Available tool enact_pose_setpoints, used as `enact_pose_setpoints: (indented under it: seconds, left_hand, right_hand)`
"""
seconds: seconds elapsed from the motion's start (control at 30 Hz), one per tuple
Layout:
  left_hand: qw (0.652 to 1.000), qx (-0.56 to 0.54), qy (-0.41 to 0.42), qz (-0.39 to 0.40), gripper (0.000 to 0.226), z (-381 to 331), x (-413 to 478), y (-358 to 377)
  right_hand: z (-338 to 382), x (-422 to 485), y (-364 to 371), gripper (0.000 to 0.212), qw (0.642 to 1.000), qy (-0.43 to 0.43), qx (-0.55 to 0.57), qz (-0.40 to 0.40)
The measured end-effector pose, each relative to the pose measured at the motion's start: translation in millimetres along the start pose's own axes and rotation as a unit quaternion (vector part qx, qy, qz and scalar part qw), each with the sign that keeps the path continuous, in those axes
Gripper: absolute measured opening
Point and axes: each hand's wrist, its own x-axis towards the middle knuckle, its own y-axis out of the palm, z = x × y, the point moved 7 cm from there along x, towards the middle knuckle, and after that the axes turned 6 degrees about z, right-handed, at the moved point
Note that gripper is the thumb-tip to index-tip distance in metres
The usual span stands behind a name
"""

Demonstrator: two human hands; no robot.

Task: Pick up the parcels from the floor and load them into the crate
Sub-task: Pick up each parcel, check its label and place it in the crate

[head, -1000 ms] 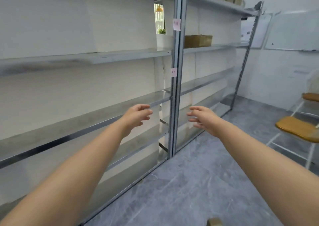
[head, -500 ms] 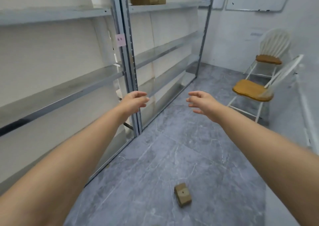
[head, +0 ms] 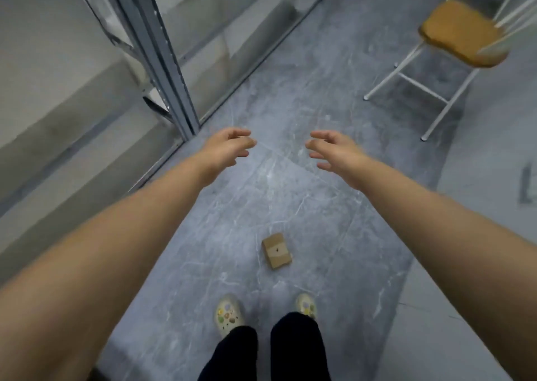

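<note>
A small brown cardboard parcel (head: 277,250) with a strip of tape on top lies on the grey marble floor (head: 334,206), just ahead of my feet. My left hand (head: 228,148) and my right hand (head: 334,152) are stretched out in front of me, high above the floor and beyond the parcel. Both hands hold nothing, fingers loosely curled and apart. No crate is in view.
Metal shelving (head: 162,61) runs along the left side, its upright post close to my left hand. A white-framed chair with a wooden seat (head: 462,34) stands at the upper right. My light clogs (head: 229,313) and dark trouser legs show at the bottom.
The view has tilted down from the shelves to the floor. The parcel has come into view and now lies near my feet. Both hands stay outstretched and empty.
</note>
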Motion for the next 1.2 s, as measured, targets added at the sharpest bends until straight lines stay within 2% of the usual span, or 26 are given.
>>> enact_pose_setpoints:
  seconds: [0.33, 0.53, 0.7, 0.9, 1.0, 1.07, 1.1, 1.2]
  left_hand:
    - [0.991, -0.025, -0.133, 0.008, 0.047, 228, 145, 95]
    - [0.974, -0.030, -0.223, 0.029, 0.044, 371, 184, 134]
    - [0.957, -0.034, -0.285, 0.038, 0.045, 468, 203, 152]
    - [0.942, -0.045, -0.332, 0.030, 0.048, 552, 223, 182]
    - [0.931, -0.063, -0.356, 0.045, 0.070, 582, 232, 203]
    - [0.921, -0.078, -0.376, 0.069, 0.079, 587, 229, 215]
    - [0.916, -0.090, -0.383, 0.080, 0.074, 589, 230, 223]
    - [0.914, -0.128, -0.375, 0.092, 0.038, 579, 236, 238]
  right_hand:
    - [-252, 154, 11, 0.049, 0.991, 0.122, -0.044, 0.028]
    - [-403, 200, 46, 0.053, 0.974, 0.205, -0.063, 0.074]
    - [-500, 222, 78, 0.054, 0.957, 0.256, -0.085, 0.109]
    - [-577, 255, 101, 0.061, 0.954, 0.259, -0.098, 0.119]
    - [-607, 270, 112, 0.069, 0.952, 0.259, -0.093, 0.137]
    - [-613, 271, 121, 0.066, 0.951, 0.267, -0.061, 0.146]
    - [-617, 272, 126, 0.062, 0.950, 0.270, -0.045, 0.149]
    - [-617, 270, 137, 0.056, 0.949, 0.274, -0.014, 0.157]
